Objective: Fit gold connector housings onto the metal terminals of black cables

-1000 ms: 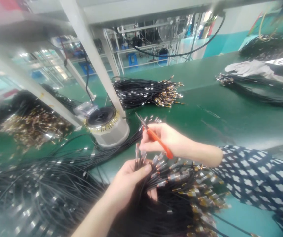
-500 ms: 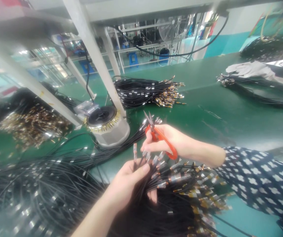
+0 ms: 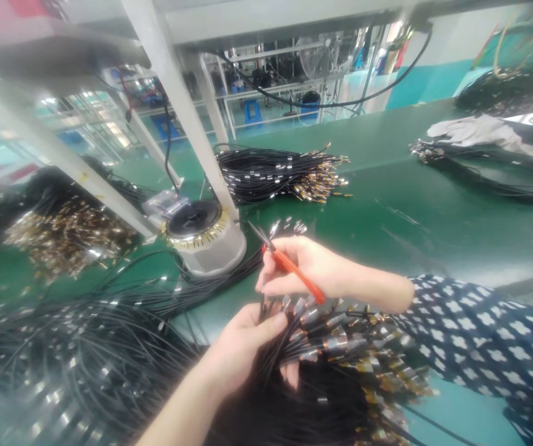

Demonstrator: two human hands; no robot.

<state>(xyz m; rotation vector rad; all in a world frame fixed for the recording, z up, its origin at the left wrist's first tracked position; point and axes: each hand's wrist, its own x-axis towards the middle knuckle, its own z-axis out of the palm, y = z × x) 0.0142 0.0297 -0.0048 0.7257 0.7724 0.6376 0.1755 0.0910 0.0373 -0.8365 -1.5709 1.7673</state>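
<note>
My left hand [image 3: 243, 350] grips a thick bundle of black cables [image 3: 341, 347] with metal connector ends that fan out to the right. My right hand [image 3: 313, 266] holds small orange-handled scissors [image 3: 287, 263], blades pointing up and left, and its fingertips pinch at the cable ends just above my left thumb. The sleeve on my right arm is dark with white dots.
A round grey device with a black top [image 3: 201, 238] stands beside a slanted white frame leg [image 3: 178, 105]. More cable bundles lie on the green table: one behind [image 3: 280, 176], a gold-tipped pile at left [image 3: 66, 235], loose coils at lower left [image 3: 62, 365], another at right under white gloves [image 3: 471, 130].
The scissors have tilted from upright to pointing left, and the blades have closed. My right hand dropped closer to the cable ends; the single raised connector is no longer standing up.
</note>
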